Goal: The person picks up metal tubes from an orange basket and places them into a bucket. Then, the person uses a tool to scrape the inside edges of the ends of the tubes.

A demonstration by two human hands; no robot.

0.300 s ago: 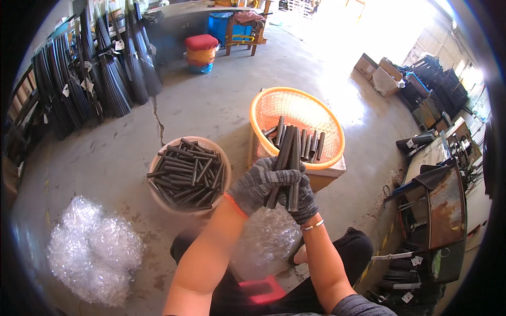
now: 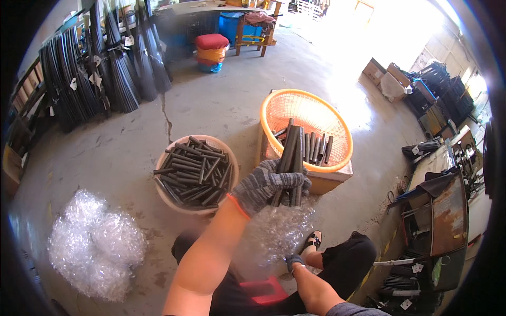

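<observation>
My left hand (image 2: 266,184), in a grey knit glove, is closed around a few black tubes (image 2: 289,152) that point up and away from me. Low between my legs is my right hand (image 2: 294,262), at the edge of a pile of clear plastic film (image 2: 275,231); its fingers are mostly hidden, so I cannot tell whether it grips the film. Beyond the held tubes, an orange mesh basket (image 2: 337,126) contains more black tubes, standing and leaning. A pale round tub (image 2: 163,196) to the left is heaped with short black tubes (image 2: 197,171).
The orange basket rests on a cardboard box (image 2: 330,184). Another heap of clear plastic film (image 2: 95,247) lies on the floor at left. Bundles of long black strips (image 2: 68,79) lean at far left. A red-topped stool (image 2: 212,51) stands farther back, and a rusty panel (image 2: 448,216) at right.
My right hand has left the tubes and dropped down toward the plastic film near my leg. My left hand still holds the tubes. The whole view has shifted slightly.
</observation>
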